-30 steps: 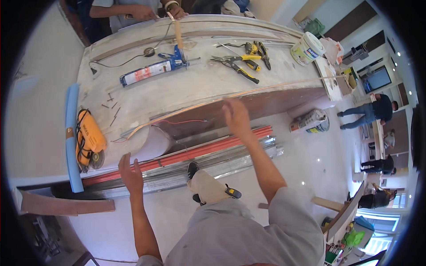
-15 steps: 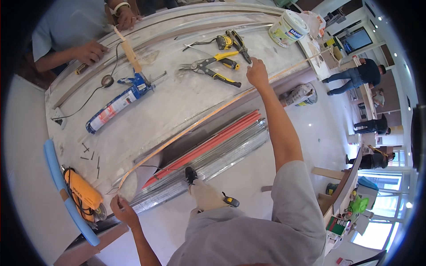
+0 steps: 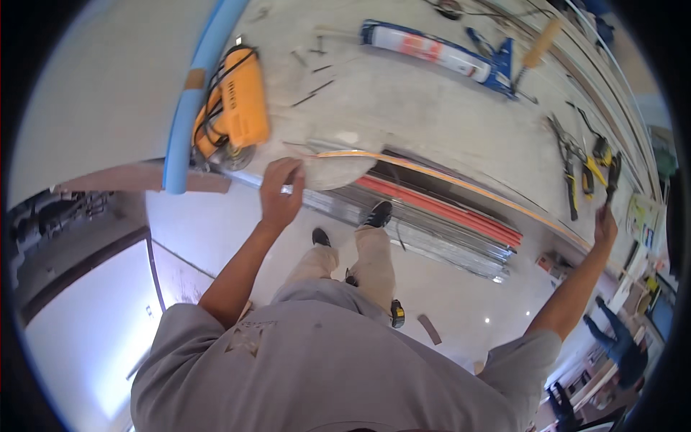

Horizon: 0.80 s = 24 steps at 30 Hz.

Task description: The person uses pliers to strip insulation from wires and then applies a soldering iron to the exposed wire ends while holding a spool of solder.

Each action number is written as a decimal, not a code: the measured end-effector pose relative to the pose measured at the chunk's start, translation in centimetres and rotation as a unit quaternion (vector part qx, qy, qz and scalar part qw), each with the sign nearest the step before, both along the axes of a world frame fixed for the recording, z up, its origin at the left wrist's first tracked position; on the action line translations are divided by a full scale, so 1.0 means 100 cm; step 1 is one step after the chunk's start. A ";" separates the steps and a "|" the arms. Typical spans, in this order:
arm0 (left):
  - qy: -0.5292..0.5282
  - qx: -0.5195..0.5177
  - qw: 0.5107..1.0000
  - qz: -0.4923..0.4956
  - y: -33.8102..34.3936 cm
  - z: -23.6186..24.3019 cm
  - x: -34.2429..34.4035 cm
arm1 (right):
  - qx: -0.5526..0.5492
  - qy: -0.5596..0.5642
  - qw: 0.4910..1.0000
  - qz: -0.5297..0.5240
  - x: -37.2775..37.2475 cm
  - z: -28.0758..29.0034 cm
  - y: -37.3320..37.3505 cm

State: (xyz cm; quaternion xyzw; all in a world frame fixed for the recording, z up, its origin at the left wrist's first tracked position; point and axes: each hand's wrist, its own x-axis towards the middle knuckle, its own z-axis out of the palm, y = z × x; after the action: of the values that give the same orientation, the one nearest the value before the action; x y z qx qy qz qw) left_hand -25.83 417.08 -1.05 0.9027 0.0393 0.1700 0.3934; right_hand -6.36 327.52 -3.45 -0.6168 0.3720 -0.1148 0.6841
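Two bare hands, spread wide along the curved edge of the pale table (image 3: 417,108)! The right hand (image 3: 606,227) had its fingers clamped on dark pliers (image 3: 614,173); the left hand (image 3: 281,193) was at the rim, fingers bent, whether pinching anything I couldn't tell. Between them a thin orange strip (image 3: 432,171) traced that edge, its right end hard to make out. Broad tabletop separated it from the blue-and-white caulking gun (image 3: 439,54); the long blue foam tube (image 3: 188,119) ran cut off above.
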 end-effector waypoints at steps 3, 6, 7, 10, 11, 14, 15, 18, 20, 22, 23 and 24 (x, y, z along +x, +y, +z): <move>0.036 -0.022 0.999 0.008 0.000 0.006 -0.001 | 0.044 -0.081 0.996 0.012 -0.045 0.019 0.064; -0.014 -0.027 1.000 0.002 0.011 0.016 -0.006 | -0.476 -0.002 0.871 0.125 -0.113 0.086 0.220; -0.032 -0.057 0.998 -0.017 0.013 0.012 -0.002 | -0.492 0.001 0.863 0.113 -0.145 0.114 0.253; 0.082 -0.178 0.979 -0.060 0.029 0.022 -0.002 | -0.270 -0.134 0.951 0.068 -0.211 0.163 0.321; 0.080 -0.183 0.978 -0.060 0.031 0.033 -0.008 | -0.345 -0.025 0.936 0.060 -0.219 0.192 0.419; 0.027 -0.124 0.962 -0.243 0.026 0.081 -0.036 | -0.295 -0.078 0.908 0.289 -0.261 0.198 0.526; 0.023 -0.133 0.947 -0.293 0.025 0.092 -0.048 | -0.330 -0.048 0.874 0.354 -0.266 0.205 0.568; 0.172 -0.134 0.898 -0.381 0.040 0.092 -0.084 | -0.284 -0.028 0.787 0.547 -0.248 0.215 0.673; 0.247 -0.211 0.885 -0.334 0.056 0.080 -0.103 | -0.239 -0.034 0.767 0.595 -0.231 0.201 0.708; 0.321 -0.282 0.856 -0.290 0.067 0.074 -0.118 | -0.203 -0.036 0.773 0.599 -0.206 0.176 0.721; 0.336 -0.288 0.870 -0.216 0.072 0.073 -0.125 | -0.206 -0.066 0.784 0.582 -0.192 0.159 0.727; 0.349 -0.292 0.879 -0.144 0.074 0.071 -0.127 | -0.347 -0.118 0.743 0.561 -0.176 0.143 0.728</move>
State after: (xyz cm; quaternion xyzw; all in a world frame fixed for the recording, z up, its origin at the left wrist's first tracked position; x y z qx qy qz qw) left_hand -38.55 424.47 6.06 0.7431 0.0920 -0.2339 0.6202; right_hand -23.98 400.32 10.90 -0.8906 -0.1899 0.0965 0.4019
